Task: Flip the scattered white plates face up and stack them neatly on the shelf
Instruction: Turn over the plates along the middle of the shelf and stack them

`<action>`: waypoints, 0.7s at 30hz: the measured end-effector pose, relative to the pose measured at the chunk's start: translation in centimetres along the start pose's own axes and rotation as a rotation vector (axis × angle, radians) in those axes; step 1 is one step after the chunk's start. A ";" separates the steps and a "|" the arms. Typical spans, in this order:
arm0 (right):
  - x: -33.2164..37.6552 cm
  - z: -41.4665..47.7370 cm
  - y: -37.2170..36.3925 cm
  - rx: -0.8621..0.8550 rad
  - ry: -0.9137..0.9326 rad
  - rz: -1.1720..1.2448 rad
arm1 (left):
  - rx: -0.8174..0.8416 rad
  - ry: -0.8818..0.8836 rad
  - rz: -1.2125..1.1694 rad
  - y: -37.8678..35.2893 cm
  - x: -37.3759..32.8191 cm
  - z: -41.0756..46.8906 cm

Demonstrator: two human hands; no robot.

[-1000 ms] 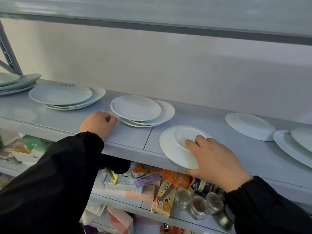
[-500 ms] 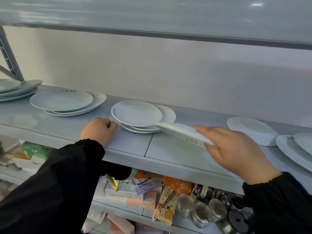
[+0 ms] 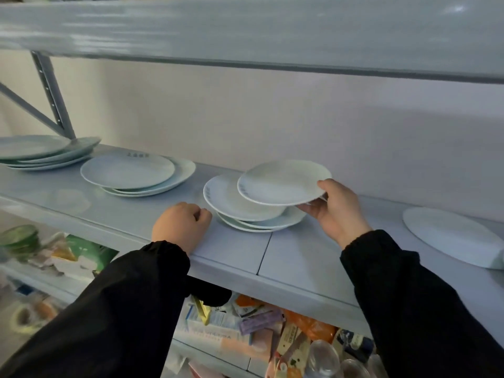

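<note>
Three stacks of white plates on the shelf [image 3: 300,257]: middle stack [image 3: 231,199], second stack [image 3: 141,175] and third stack [image 3: 41,151] left of it. One lone plate [image 3: 450,236] well right of it. One held plate [image 3: 283,182] face up just above it, rim pinched in right hand [image 3: 336,211], thumb on top, fingers curled beneath. Left hand [image 3: 181,226] just left, fisted, gripping nothing.

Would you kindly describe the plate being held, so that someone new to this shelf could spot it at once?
On the grey shelf, find the middle stack of white plates. Just over it, face up, is the plate, gripped at its right rim by the right hand. It alone is held in a hand rather than lying free on the shelf.
</note>
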State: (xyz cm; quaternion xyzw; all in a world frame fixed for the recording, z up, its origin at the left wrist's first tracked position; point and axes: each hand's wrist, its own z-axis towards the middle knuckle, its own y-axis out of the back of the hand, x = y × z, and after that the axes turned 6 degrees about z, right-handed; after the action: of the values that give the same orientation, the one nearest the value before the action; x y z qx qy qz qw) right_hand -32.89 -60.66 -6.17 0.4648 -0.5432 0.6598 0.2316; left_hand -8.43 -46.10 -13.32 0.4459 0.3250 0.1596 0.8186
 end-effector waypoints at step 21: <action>-2.8 1.6 2.5 0.069 0.344 -0.925 | 0.005 0.052 -0.024 0.2 -0.3 -0.3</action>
State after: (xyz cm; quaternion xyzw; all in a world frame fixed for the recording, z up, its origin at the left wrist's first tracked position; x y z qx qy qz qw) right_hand -33.01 -62.38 -9.84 0.5488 -0.2117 0.5726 0.5711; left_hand -8.83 -45.93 -13.16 0.4395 0.3521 0.1606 0.8106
